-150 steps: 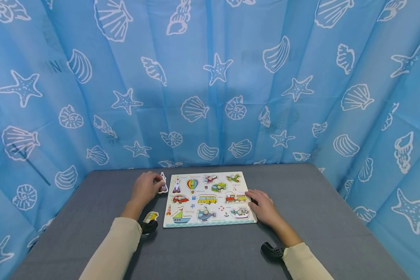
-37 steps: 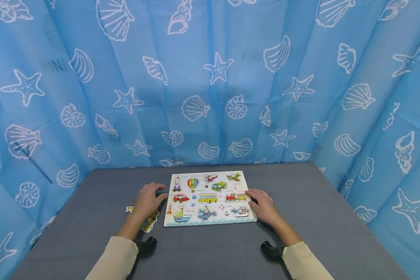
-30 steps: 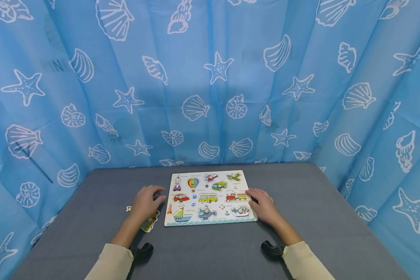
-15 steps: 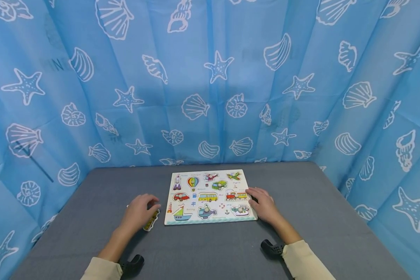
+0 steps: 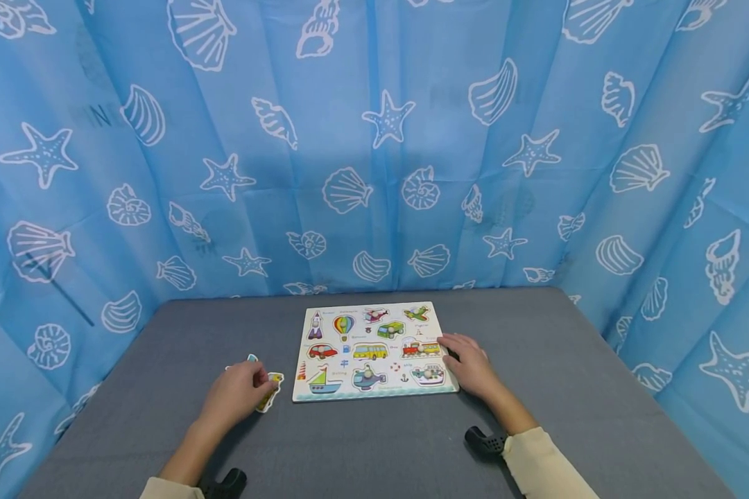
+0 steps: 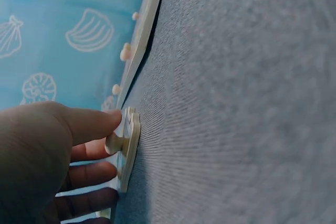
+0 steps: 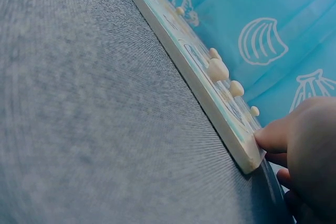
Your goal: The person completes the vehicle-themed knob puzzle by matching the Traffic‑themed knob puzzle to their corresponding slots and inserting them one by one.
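Note:
My left hand (image 5: 237, 391) is at a loose yellow puzzle piece (image 5: 272, 396) left of the puzzle board (image 5: 349, 396). In the left wrist view its thumb and forefinger pinch the piece's wooden knob (image 6: 114, 144), the other fingers reaching past it. Behind the hand, the blue-and-white tip of another loose piece (image 5: 252, 358) peeks out; the rest is hidden. My right hand (image 5: 471, 367) rests against the board's right edge, fingers and thumb relaxed along it. The board bears vehicle pictures, among them a rocket (image 5: 315, 326), a bus (image 5: 370, 351) and a sailboat (image 5: 324, 381).
A grey cloth-covered table (image 5: 374, 450) lies beneath everything. A blue curtain (image 5: 324, 229) with white shells and starfish hangs behind it. In the right wrist view, several rounded knobs (image 7: 217, 70) stand up from the board.
My left hand had the rocket piece beside the board; the rocket now sits in the board. The hand has since drawn back left and down to the yellow piece. The right hand stays put.

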Action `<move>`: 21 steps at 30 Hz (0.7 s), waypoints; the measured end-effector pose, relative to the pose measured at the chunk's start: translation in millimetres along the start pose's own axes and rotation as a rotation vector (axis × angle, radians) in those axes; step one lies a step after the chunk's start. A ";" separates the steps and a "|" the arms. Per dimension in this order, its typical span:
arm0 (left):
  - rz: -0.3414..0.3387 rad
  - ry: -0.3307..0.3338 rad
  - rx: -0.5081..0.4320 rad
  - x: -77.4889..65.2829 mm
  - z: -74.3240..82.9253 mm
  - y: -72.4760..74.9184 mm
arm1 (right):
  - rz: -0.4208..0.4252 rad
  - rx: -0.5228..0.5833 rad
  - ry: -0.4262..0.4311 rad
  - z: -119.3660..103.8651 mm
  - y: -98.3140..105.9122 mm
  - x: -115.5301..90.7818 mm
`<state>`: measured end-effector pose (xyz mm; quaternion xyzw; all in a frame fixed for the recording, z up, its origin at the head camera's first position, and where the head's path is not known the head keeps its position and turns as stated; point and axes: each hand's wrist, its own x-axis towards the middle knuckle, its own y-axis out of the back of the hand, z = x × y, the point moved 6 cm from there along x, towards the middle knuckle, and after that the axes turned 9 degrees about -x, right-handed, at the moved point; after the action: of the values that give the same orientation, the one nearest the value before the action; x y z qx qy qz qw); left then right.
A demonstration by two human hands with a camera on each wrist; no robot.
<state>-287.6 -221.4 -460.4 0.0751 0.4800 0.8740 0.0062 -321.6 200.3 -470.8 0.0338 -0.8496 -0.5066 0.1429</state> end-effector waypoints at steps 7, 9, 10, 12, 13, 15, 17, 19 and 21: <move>-0.016 0.117 0.025 -6.6 -0.2 1.8 | 0.000 0.004 -0.004 0.4 -1.0 -1.0; -0.024 0.138 0.032 -7.9 0.1 2.3 | 0.001 0.003 -0.003 0.9 -1.5 -0.7; -0.029 0.146 0.034 -8.4 0.5 2.4 | 0.003 0.001 0.000 1.0 -1.5 -0.7; -0.038 0.155 0.040 -8.9 0.7 2.1 | 0.007 -0.004 0.008 0.9 -1.5 -0.7; -0.042 0.161 0.042 -8.9 0.6 1.8 | 0.009 -0.006 0.009 1.3 -1.6 -0.6; -0.048 0.170 0.044 -8.7 0.5 1.0 | 0.011 -0.009 0.015 1.4 -1.6 -0.6; -0.045 0.177 0.045 -8.1 0.9 0.9 | 0.013 -0.010 0.017 1.5 -1.5 -0.6; -0.042 0.187 0.044 -7.5 1.2 0.9 | 0.014 -0.010 0.017 1.7 -1.4 -0.4; -0.034 0.190 0.040 -6.9 2.2 1.6 | 0.016 -0.011 0.019 1.5 -1.1 -0.1</move>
<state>-280.4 -221.0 -458.7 -0.0163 0.4972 0.8671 -0.0263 -322.0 201.1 -472.4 0.0311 -0.8457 -0.5098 0.1550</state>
